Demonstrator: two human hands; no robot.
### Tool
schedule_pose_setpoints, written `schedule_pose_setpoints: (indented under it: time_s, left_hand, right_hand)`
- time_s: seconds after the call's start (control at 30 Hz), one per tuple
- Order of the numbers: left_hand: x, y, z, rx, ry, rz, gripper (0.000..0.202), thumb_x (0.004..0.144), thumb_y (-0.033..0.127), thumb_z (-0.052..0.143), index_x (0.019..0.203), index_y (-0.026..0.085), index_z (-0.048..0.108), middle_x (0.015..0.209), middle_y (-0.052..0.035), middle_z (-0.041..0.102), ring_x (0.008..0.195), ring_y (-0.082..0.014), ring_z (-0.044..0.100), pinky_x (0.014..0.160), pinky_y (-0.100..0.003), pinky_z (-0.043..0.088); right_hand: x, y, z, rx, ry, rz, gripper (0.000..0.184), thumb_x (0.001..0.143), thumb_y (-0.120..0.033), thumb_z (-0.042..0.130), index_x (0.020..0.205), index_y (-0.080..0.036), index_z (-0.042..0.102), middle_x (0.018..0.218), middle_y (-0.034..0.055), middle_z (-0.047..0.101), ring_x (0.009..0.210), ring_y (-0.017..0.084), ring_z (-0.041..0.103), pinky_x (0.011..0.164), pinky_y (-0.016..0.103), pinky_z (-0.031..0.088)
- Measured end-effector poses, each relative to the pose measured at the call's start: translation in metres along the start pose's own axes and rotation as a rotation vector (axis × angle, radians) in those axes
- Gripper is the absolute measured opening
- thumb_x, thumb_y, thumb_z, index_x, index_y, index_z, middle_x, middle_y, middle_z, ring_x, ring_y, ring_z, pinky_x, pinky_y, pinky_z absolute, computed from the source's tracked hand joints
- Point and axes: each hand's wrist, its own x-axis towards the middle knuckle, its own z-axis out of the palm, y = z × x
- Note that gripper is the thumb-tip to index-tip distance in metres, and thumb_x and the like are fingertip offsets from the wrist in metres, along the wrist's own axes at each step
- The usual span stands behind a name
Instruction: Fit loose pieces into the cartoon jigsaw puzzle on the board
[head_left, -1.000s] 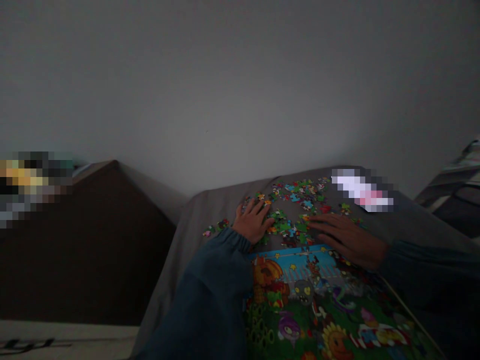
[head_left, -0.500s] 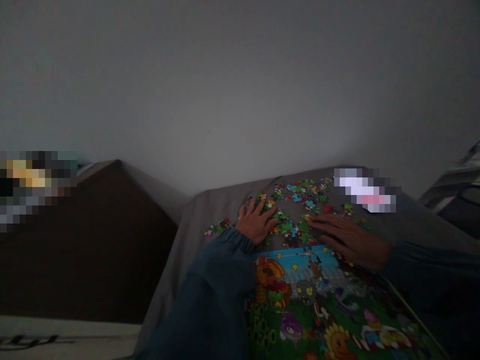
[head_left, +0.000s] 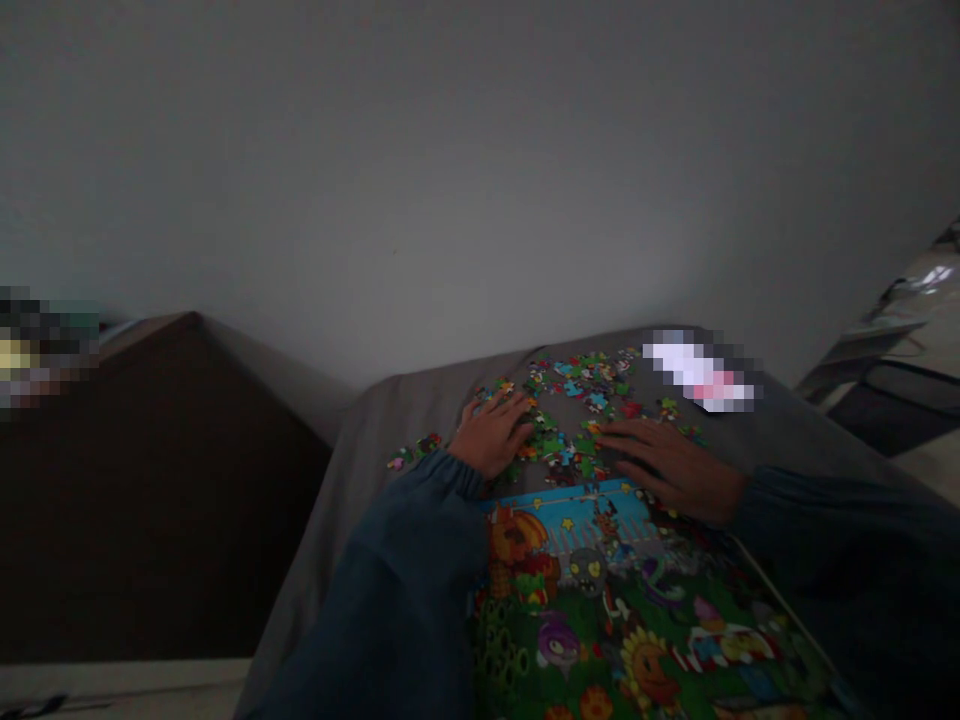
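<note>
Pieces (head_left: pixel 555 445) beyond board (head_left: pixel 607 610) seemed light, stiff, best pinched by edges; left hand (head_left: pixel 491 438) and right hand (head_left: pixel 679 468) lay unclenched, gripping nothing visible.

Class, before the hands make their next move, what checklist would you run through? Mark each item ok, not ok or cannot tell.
1. Both hands in view: ok; left hand and right hand both show.
2. Puzzle pieces near the hands: ok.
3. Pieces all together: not ok; a small group lies apart, left of the left hand.
4. Picture board fully visible: not ok; the right hand hides its far right corner.
5. Right fingertips touching a piece: cannot tell.
</note>
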Motion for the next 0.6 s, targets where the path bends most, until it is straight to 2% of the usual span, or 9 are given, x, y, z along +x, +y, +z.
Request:
schedule_pose_setpoints:
  time_s: [0.17, 0.3, 0.4, 0.5, 0.6]
  left_hand:
    - [0.002, -0.017, -0.004, 0.017, 0.053, -0.089, 0.051, 0.102, 0.029, 0.030, 0.153, 0.030, 0.035, 0.165, -0.0004, 0.030, 0.153, -0.0227, 0.022, 0.120, -0.052, 0.025]
    - [0.002, -0.031, -0.003, 0.012, 0.004, -0.139, 0.058, 0.098, 0.016, 0.028, 0.154, 0.031, 0.033, 0.165, -0.0038, 0.030, 0.152, -0.0256, 0.025, 0.119, -0.058, 0.027]
    - [0.001, -0.035, -0.003, -0.004, -0.037, -0.136, 0.051, 0.103, 0.023, 0.033, 0.153, 0.028, 0.035, 0.163, -0.0083, 0.032, 0.149, -0.0283, 0.031, 0.118, -0.059, 0.029]
    - [0.002, -0.035, -0.003, -0.016, -0.038, -0.118, 0.050, 0.101, 0.038, 0.052, 0.147, 0.023, 0.044, 0.158, -0.0125, 0.039, 0.142, -0.0328, 0.041, 0.115, -0.061, 0.033]
    - [0.001, -0.034, -0.004, -0.009, -0.014, -0.095, 0.047, 0.096, 0.038, 0.062, 0.140, 0.022, 0.052, 0.150, -0.0122, 0.047, 0.133, -0.0322, 0.049, 0.109, -0.060, 0.040]
  right_hand:
    - [0.001, -0.001, -0.002, 0.001, 0.001, -0.012, 0.044, 0.103, -0.044, 0.037, 0.134, -0.022, 0.061, 0.143, 0.0126, 0.057, 0.131, 0.032, 0.053, 0.107, 0.061, 0.041]
    - [0.002, 0.000, -0.003, -0.005, -0.013, -0.023, 0.043, 0.103, -0.043, 0.040, 0.134, -0.023, 0.061, 0.143, 0.0125, 0.057, 0.130, 0.031, 0.053, 0.108, 0.061, 0.041]
    - [0.003, 0.000, -0.004, -0.010, -0.017, -0.023, 0.043, 0.103, -0.042, 0.039, 0.133, -0.022, 0.062, 0.142, 0.0129, 0.058, 0.130, 0.031, 0.053, 0.108, 0.060, 0.041]
    - [0.003, -0.002, -0.005, 0.014, -0.028, -0.007, 0.044, 0.104, -0.043, 0.036, 0.132, -0.023, 0.064, 0.139, 0.0123, 0.060, 0.128, 0.031, 0.055, 0.107, 0.060, 0.041]
    - [0.002, -0.005, -0.008, 0.061, -0.006, 0.022, 0.048, 0.105, -0.043, 0.030, 0.130, -0.023, 0.065, 0.135, 0.0115, 0.064, 0.125, 0.030, 0.057, 0.106, 0.060, 0.042]
